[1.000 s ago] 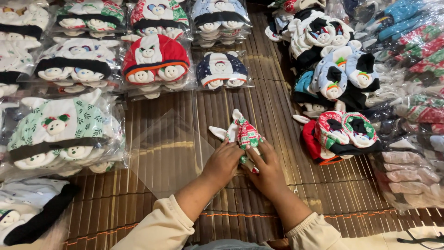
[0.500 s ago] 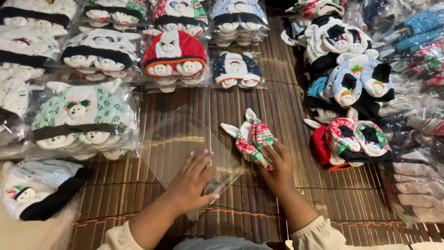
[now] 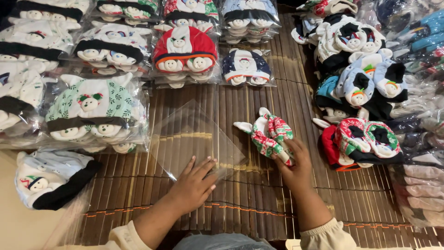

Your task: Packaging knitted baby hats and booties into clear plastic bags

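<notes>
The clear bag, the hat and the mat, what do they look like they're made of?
Clear bag: thin glossy plastic film; see-through, with glare. Hat in the right hand: probably soft knit or cotton; it folds limply. Mat: apparently dark bamboo slats; narrow strips tied by cross threads.

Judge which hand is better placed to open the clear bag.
Left, probably. The left hand lies flat on the clear bag, while the right hand grips the folded cap beside it.
</notes>
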